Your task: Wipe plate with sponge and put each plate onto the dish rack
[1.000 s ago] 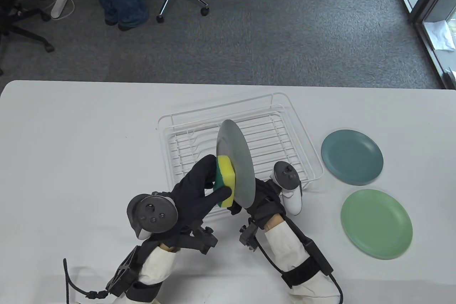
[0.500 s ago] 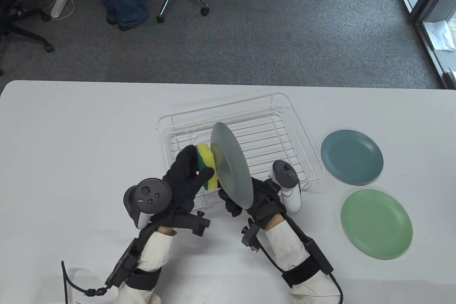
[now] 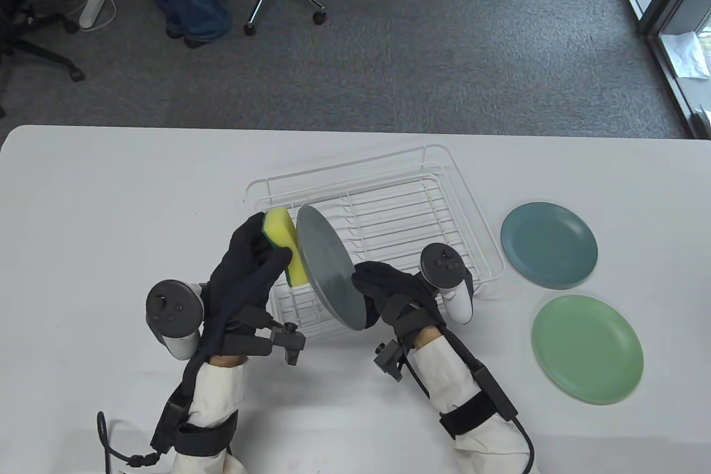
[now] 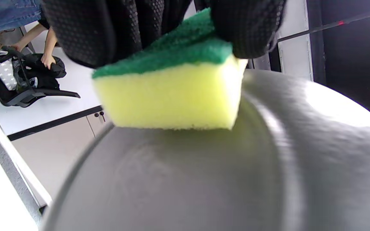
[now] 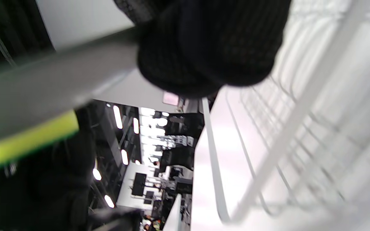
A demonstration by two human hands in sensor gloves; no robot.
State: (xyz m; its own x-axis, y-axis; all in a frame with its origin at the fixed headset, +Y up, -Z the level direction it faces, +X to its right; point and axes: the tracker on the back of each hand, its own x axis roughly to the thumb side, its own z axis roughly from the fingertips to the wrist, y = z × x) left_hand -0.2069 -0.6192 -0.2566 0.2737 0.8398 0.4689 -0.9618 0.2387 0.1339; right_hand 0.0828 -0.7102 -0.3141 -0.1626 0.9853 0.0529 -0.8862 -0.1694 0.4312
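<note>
The right hand pinches the grey plate on edge over the rack so the left hand, gripping the sponge, can wipe its face.

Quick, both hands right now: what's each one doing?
Left hand: grips the sponge, pressing it against the grey plate.
Right hand: holds the grey plate by its lower edge, tilted over the dish rack.
</note>
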